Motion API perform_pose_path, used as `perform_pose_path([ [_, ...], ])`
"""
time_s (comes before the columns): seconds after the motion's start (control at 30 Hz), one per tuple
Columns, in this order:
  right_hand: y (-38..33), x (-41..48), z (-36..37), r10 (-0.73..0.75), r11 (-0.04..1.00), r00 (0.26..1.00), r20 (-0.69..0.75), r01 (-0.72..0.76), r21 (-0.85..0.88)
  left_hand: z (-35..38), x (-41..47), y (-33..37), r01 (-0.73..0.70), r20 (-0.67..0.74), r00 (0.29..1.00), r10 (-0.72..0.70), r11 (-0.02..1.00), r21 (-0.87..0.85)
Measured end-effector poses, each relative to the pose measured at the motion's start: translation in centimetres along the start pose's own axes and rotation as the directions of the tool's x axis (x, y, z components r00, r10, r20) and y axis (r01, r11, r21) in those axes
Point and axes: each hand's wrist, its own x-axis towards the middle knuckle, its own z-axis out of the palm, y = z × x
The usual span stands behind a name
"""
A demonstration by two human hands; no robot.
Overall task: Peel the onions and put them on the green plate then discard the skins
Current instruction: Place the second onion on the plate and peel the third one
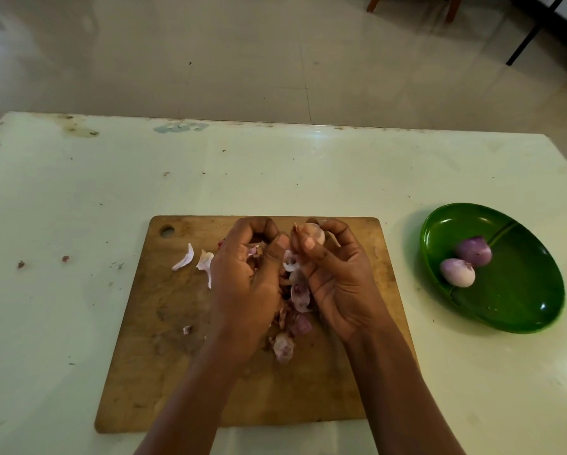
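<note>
Both hands hover over a wooden cutting board (164, 356). My right hand (337, 280) grips a small pale onion (313, 236) at its fingertips, a strip of skin hanging below it. My left hand (246, 277) is curled close beside it, fingers closed on bits of onion skin (254, 249). Loose purple and white skins (295, 310) lie on the board between and under the hands, with more skins (195, 259) to the left. Two peeled onions (457, 272) (474, 250) rest on the green plate (521, 310) at the right.
The board has a hanging hole (167, 230) at its far left corner. The white table (62, 208) carries small skin scraps (21, 265) at the left. Beyond the far table edge is a tiled floor with chair legs (452, 9).
</note>
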Motion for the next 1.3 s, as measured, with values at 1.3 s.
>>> perform_pose_path([
  [1.3, -0.37, -0.64, 0.51, 0.117, 0.993, 0.992, 0.050, -0.115, -0.040, -0.75, 0.38, 0.86, 0.246, 0.011, 0.968, -0.250, 0.942, -0.229],
])
